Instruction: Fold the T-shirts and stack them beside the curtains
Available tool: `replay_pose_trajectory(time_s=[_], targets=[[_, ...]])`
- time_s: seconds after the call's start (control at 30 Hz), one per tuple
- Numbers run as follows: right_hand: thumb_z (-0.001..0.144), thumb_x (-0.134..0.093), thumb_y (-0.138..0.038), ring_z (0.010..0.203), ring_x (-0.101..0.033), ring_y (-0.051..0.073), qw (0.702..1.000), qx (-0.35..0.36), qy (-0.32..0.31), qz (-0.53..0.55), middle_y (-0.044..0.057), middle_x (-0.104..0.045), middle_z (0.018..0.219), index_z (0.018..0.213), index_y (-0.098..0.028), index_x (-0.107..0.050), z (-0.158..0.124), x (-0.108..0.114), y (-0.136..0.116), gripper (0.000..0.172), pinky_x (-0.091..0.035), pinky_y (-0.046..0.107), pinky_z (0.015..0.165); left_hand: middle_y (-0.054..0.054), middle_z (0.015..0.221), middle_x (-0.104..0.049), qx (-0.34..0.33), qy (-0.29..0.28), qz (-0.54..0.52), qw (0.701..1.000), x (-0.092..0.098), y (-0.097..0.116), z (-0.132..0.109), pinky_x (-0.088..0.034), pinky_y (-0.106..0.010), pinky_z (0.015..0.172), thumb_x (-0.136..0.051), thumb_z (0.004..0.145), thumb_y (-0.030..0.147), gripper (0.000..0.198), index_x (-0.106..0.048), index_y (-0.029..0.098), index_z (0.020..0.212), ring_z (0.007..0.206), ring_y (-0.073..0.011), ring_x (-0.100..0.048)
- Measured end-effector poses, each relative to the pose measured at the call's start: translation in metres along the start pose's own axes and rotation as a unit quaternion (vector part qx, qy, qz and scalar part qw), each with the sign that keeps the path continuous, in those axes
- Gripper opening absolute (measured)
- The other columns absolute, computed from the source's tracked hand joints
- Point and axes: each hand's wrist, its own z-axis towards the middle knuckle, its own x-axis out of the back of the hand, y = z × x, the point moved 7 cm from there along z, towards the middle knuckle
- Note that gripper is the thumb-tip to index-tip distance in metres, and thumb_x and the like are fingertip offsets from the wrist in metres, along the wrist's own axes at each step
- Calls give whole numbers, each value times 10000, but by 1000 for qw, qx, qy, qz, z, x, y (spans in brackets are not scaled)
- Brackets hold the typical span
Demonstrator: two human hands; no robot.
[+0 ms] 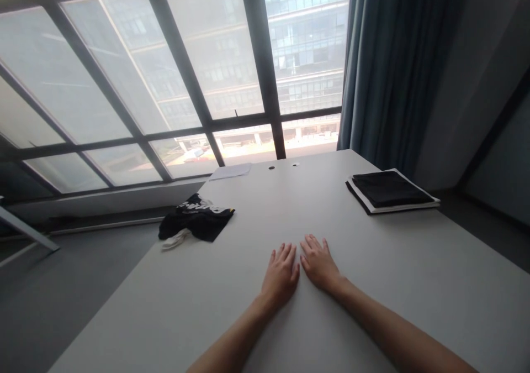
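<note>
large window, curtain, white table under left hand and right hand

On the table, a garment lies left, a stack right

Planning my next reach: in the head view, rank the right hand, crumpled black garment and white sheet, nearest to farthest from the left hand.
1. Right hand, just right of the left hand.
2. Crumpled black garment, ahead, left.
3. White sheet, beyond the garment.
</note>
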Motion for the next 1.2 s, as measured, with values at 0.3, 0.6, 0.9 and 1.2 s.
replay_pose_trajectory(time_s=[0.3, 0.6, 0.9, 1.2], targets=[[968, -418, -276, 1502, -287, 276, 1000, 6, 6, -26, 152, -393, 1591, 1458, -174, -508, -2, 0, 0, 509, -124, 559, 1217, -103, 1612, -362, -14, 3, -12, 1000, 1, 1, -1, -190, -528, 1242, -379, 1002, 359, 549, -447, 216, 1527, 1512, -294, -276], [975, -405, -288, 1509, -269, 275, 1000, 7, -5, -28, 147, -371, 1604, 1472, -174, -496, -3, 0, 1, 519, -114, 553, 1219, -90, 1613, -365, -14, 7, -17, 1000, 1, 1, -2, -184, -515, 1246, -379, 1007, 361, 546, -436, 230, 1534, 1515, -284, -269], [967, -392, -277, 1500, -290, 280, 999, 12, 1, -49, 158, -400, 1585, 1454, -171, -517, -4, -4, 5, 514, -135, 573, 1209, -91, 1615, -362, -9, 0, -34, 999, 6, 4, -5, -174, -513, 1249, -409, 996, 382, 553, -440, 236, 1529, 1516, -284, -263], [963, -397, -282, 1485, -323, 290, 997, 25, 20, -68, 152, -420, 1575, 1444, -181, -526, -5, -9, 10, 508, -167, 579, 1202, -97, 1608, -372, -5, -3, -61, 998, 8, 4, -6, -176, -526, 1247, -457, 969, 377, 554, -469, 237, 1504, 1514, -284, -263]])
